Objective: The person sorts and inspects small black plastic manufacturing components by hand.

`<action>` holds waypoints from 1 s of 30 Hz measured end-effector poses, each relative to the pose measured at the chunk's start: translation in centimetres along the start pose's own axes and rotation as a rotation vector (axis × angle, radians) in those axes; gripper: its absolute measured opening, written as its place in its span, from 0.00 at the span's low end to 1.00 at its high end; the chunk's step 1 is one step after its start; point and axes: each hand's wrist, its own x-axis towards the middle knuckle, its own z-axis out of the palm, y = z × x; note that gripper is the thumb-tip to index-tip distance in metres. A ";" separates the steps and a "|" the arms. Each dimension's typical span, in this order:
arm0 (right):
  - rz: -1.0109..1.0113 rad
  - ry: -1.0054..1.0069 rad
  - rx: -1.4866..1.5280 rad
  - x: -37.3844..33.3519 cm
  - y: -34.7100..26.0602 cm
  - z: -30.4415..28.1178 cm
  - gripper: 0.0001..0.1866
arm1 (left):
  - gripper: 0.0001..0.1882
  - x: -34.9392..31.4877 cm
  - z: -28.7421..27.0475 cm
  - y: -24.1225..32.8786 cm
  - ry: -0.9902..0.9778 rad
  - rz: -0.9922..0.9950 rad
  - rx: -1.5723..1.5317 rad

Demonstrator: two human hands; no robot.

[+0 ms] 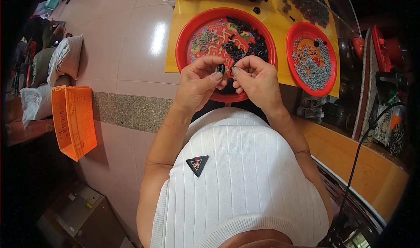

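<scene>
Both hands are held close together over the near edge of a large red tray (181, 38). Between thumb and fingers, my left hand (197, 83) pinches a small black plastic part (221, 68) with a slot or hole in it. My right hand (258, 79) is also closed in a pinch, its fingertips on a tiny dark piece (232, 69) too small to name. In the tray lie a heap of black plastic parts (236, 51) and, to the left, a scatter of silvery screws (205, 40).
A smaller red tray (290, 51) full of silvery screws (313, 66) stands to the right on the yellow tabletop (280, 20). Clear bins with black parts (306, 5) are behind it. An orange crate (74, 121) and white sacks (65, 58) are on the left. A black cable (356, 160) hangs at right.
</scene>
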 end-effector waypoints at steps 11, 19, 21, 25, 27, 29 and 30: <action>0.015 -0.013 -0.051 0.1 0.2 -0.3 0.04 | 0.13 0.0 0.2 -0.3 0.024 0.056 0.263; 0.050 -0.035 -0.016 0.1 0.3 -0.4 0.05 | 0.13 -0.1 0.7 -0.5 0.026 0.056 0.309; 0.049 -0.054 0.013 0.2 0.3 -0.5 0.05 | 0.13 -0.2 0.9 -0.5 0.041 0.052 0.308; 0.072 -0.180 0.289 0.9 1.2 -1.2 0.05 | 0.13 -0.2 0.8 -0.4 0.058 0.071 0.334; 0.086 -0.235 0.369 1.3 2.1 -1.7 0.05 | 0.13 -0.1 0.4 -0.8 0.040 0.091 0.349; 0.100 -0.289 0.450 1.6 2.7 -2.0 0.06 | 0.13 -0.1 0.3 -1.0 0.021 0.110 0.365; 0.114 -0.318 0.491 1.7 3.0 -2.0 0.07 | 0.13 -0.2 0.4 -1.1 0.019 0.128 0.366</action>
